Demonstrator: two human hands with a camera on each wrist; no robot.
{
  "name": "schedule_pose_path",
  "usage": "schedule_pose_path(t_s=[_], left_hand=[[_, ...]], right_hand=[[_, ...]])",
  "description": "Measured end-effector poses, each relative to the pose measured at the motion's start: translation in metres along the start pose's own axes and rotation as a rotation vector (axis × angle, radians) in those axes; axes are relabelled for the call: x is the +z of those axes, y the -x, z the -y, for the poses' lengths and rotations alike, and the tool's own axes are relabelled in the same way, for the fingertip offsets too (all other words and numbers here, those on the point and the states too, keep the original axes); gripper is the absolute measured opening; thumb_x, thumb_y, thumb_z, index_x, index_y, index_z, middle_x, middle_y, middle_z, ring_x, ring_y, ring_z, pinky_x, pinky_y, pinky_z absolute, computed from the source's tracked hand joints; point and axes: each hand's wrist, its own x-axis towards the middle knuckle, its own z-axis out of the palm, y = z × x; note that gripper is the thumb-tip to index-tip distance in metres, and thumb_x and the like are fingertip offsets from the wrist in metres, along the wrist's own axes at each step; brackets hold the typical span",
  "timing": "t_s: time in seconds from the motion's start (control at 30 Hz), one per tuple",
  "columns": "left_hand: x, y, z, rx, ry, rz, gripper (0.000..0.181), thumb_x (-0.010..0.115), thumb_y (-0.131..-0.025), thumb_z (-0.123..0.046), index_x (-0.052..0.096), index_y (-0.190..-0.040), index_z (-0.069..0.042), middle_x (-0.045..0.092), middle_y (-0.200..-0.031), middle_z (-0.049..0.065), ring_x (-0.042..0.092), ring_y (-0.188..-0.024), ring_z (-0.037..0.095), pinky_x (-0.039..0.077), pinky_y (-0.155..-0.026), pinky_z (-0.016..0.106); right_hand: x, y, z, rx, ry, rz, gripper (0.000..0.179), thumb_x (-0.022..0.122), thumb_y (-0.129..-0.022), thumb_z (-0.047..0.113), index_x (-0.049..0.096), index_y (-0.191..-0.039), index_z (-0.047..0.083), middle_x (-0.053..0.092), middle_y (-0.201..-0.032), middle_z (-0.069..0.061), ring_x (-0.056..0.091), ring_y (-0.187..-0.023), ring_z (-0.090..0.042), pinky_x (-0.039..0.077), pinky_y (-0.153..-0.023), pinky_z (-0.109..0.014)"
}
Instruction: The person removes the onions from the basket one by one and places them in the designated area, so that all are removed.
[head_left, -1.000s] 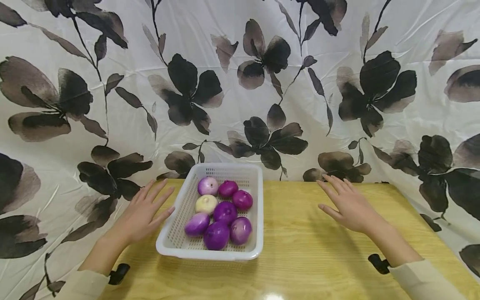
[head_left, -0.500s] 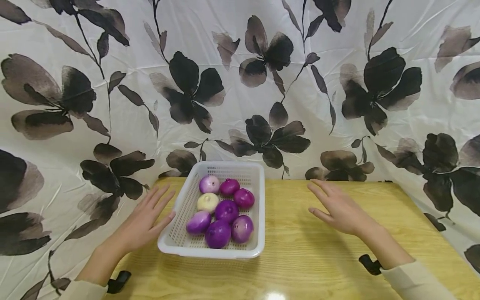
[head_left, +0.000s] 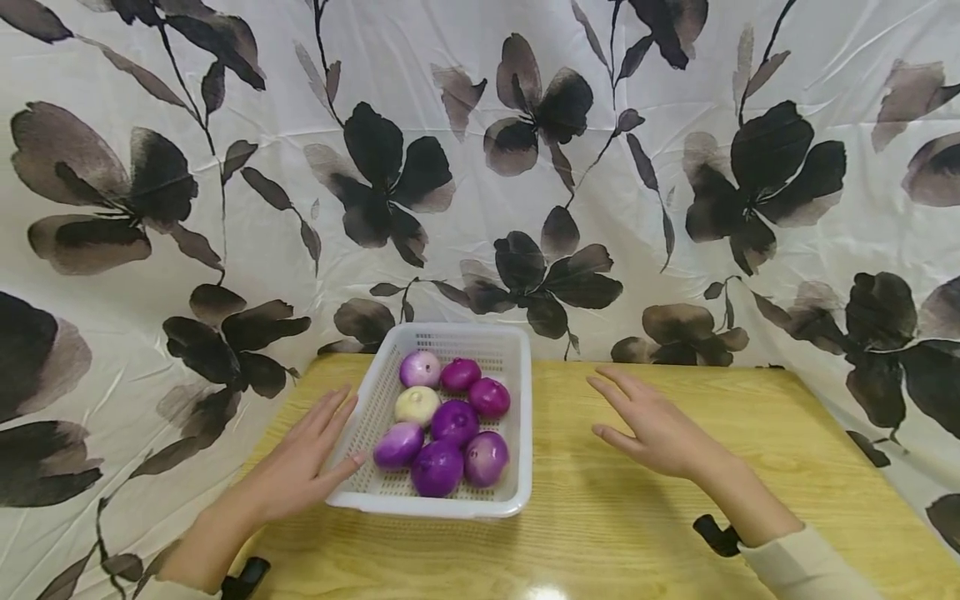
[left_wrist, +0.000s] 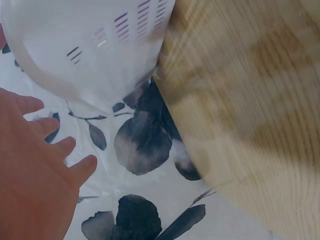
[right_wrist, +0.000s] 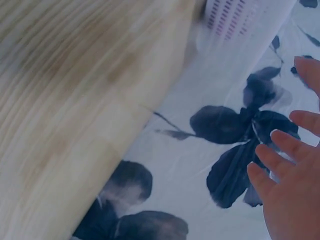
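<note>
the white basket (head_left: 431, 505) sits lower centre on the counter (head_left: 600, 533), its walls likely keeping the onions (head_left: 453, 422) together. left hand (head_left: 294, 467) by its left rim, contact unclear, right hand (head_left: 660, 432) at lower right: both grips released.

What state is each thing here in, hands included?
White perforated plastic basket: upright on the yellow wooden table, partly filled.
Seven round purple onions: apparently whole, inside the basket.
Round pale-yellow onion: apparently whole, among them.
Left hand: fingers extended at the basket's left rim; contact unclear.
Right hand: fingers extended, holding nothing.
Dark-flowered white cloth: hanging, creased.
</note>
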Motion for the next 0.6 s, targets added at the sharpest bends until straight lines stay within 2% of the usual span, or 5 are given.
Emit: schedule_pose_path(t_s=[0.13,0.33,0.6], left_hand=[[0.004,0.001,-0.003,-0.002,0.001,0.01,0.085,0.057,-0.101,-0.052,0.024,-0.162,-0.004,0.013,-0.171,0.013,0.016,-0.155,0.041,0.026,-0.117,0.068],[0.008,0.003,-0.006,-0.007,0.005,0.015,0.088,0.059,-0.099,-0.056,0.026,-0.162,-0.004,0.013,-0.171,0.012,0.018,-0.154,0.041,0.028,-0.116,0.067],[0.011,0.006,-0.011,-0.042,0.008,0.059,0.097,0.058,-0.095,-0.065,0.025,-0.162,-0.002,0.014,-0.171,0.015,0.018,-0.154,0.043,0.028,-0.116,0.068]], right_hand=[[0.004,-0.002,0.005,-0.019,-0.01,-0.01,0.069,0.065,-0.102,0.036,0.036,-0.159,0.011,0.036,-0.161,-0.016,0.042,-0.143,-0.041,0.042,-0.11,-0.062],[0.006,-0.008,0.013,-0.022,-0.023,0.019,0.07,0.065,-0.101,0.037,0.036,-0.159,0.01,0.038,-0.16,-0.017,0.041,-0.144,-0.039,0.04,-0.113,-0.06],[0.011,-0.013,0.026,-0.038,-0.054,0.04,0.072,0.066,-0.101,0.037,0.036,-0.159,0.007,0.039,-0.16,-0.018,0.039,-0.146,-0.038,0.037,-0.116,-0.058]])
